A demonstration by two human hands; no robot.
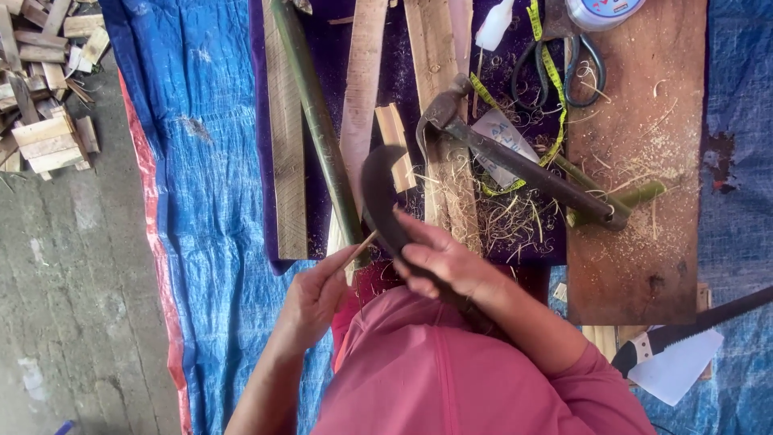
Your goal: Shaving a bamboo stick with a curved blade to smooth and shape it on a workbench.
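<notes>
Head view: the right hand (439,262) is closed around a curved dark knife (380,197); the left hand (316,296) pinches a thin bamboo sliver (360,246) near centre. Bare blue tarp (205,177) lies left. The hammer (515,165) crowds the right; the saw (692,322) is cut off.

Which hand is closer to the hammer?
Right. The right hand grips the curved knife just below the hammer; the left hand holds a thin stick farther away.
</notes>
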